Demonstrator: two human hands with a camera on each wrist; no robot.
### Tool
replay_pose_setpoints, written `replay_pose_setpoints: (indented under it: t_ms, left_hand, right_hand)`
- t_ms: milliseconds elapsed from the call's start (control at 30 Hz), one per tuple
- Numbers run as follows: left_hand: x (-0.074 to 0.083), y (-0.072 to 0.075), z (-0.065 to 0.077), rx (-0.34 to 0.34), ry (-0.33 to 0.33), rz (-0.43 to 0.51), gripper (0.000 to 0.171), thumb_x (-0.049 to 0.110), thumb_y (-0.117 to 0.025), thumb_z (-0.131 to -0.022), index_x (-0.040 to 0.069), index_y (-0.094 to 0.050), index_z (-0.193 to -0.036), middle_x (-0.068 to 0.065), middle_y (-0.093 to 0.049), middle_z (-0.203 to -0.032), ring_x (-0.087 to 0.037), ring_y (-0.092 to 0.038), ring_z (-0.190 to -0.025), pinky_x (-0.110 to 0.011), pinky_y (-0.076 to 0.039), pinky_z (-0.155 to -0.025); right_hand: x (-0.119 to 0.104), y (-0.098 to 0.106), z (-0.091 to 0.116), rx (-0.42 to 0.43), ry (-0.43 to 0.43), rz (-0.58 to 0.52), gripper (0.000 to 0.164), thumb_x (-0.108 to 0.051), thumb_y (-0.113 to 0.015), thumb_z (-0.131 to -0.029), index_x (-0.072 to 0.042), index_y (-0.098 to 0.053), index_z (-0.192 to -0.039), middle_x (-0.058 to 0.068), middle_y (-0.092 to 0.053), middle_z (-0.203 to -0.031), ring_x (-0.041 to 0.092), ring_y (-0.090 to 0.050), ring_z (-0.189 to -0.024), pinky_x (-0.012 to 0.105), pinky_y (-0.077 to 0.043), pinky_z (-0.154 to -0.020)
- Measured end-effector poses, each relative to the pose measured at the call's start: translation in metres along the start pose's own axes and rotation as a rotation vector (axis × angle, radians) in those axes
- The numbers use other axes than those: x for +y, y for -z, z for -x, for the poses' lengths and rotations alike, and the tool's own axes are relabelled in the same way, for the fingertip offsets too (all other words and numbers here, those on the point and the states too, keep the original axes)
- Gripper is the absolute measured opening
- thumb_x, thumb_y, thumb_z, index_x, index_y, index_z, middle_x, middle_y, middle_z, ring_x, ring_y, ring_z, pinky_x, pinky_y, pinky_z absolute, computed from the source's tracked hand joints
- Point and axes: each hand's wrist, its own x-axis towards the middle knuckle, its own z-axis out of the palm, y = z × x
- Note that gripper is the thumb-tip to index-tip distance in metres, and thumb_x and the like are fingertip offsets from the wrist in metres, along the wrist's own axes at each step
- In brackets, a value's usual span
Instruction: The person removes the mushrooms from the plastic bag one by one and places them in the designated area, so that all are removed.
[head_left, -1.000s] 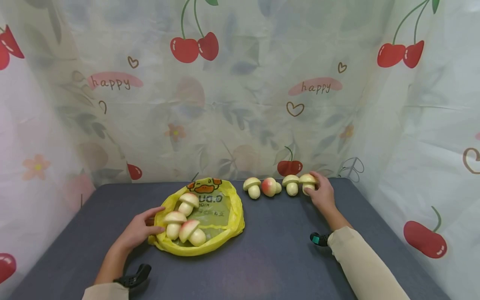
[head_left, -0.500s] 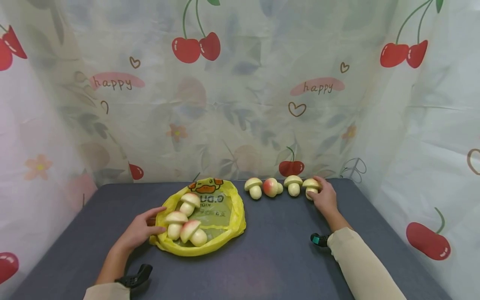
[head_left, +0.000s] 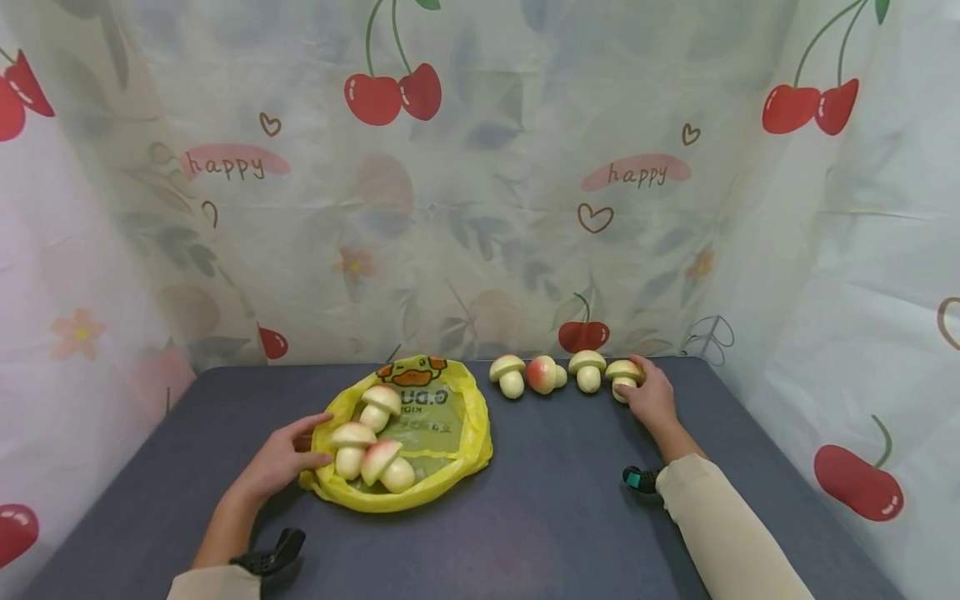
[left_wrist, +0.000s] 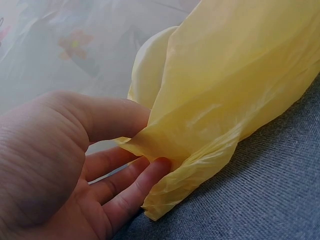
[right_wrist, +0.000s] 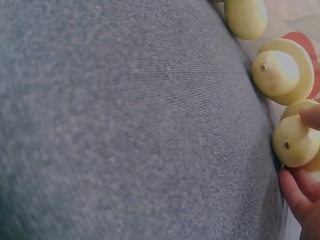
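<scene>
My right hand grips the rightmost toy mushroom of a row along the table's back. In the right wrist view the thumb lies on one side of this mushroom and the fingers on the other. On the left, my left hand holds the side of a yellow plastic bag that lies spread with its mouth up. Thumb and fingers pinch the bag's plastic in the left wrist view. Inside the bag lie three mushrooms, one with a pink-tinged cap in front.
Three more mushrooms make up the row: one upright at left, one on its side with a red cap, one upright beside the gripped one. A printed curtain hangs behind the dark grey table.
The gripped mushroom has shifted slightly right and down, and a small gap has opened between it and its neighbour. The left hand and the bag stay as they were.
</scene>
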Motion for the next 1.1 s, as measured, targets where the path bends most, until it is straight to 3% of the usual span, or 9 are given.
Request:
replay_pose_setpoints:
  t_ms: [333,633,900,1100]
  left_hand:
    - [0.003,0.000,0.001,0.001,0.004,-0.004,0.074,0.023,-0.076,-0.085,0.003,-0.041,-0.146,-0.029,-0.044,-0.139,-0.037,-0.056,-0.111,-0.043,-0.051,-0.083]
    - [0.003,0.000,0.001,0.001,-0.001,0.001,0.074,0.022,-0.076,-0.085,0.002,-0.041,-0.146,-0.029,-0.045,-0.138,-0.037,-0.056,-0.110,-0.043,-0.051,-0.083]
    - [0.002,0.000,0.001,0.006,0.005,-0.010,0.073,0.022,-0.076,-0.085,0.003,-0.041,-0.147,-0.029,-0.045,-0.138,-0.036,-0.056,-0.110,-0.042,-0.051,-0.082]
    - [0.001,0.000,0.000,0.001,-0.003,-0.006,0.074,0.023,-0.075,-0.085,0.003,-0.041,-0.147,-0.029,-0.047,-0.136,-0.035,-0.056,-0.109,-0.041,-0.051,-0.081]
  right_hand:
    - [0.000,0.007,0.005,-0.037,-0.001,0.023,0.069,-0.017,-0.070,-0.090,-0.001,-0.035,-0.148,0.031,-0.036,-0.143,0.047,-0.035,-0.129,0.058,-0.029,-0.102]
    - [0.003,0.018,0.020,-0.076,0.065,0.088,0.070,-0.019,-0.069,-0.091,-0.002,-0.033,-0.149,0.032,-0.032,-0.143,0.044,-0.060,-0.104,0.051,-0.049,-0.081]
    - [-0.002,0.025,0.035,-0.045,0.160,0.159,0.065,-0.020,-0.071,-0.089,-0.003,-0.042,-0.145,0.029,-0.042,-0.140,0.040,-0.062,-0.103,0.057,-0.044,-0.084]
    - [-0.012,0.024,0.050,0.007,0.247,0.142,0.052,-0.018,-0.072,-0.089,-0.002,-0.054,-0.135,0.024,-0.057,-0.124,0.036,-0.064,-0.096,0.054,-0.046,-0.079]
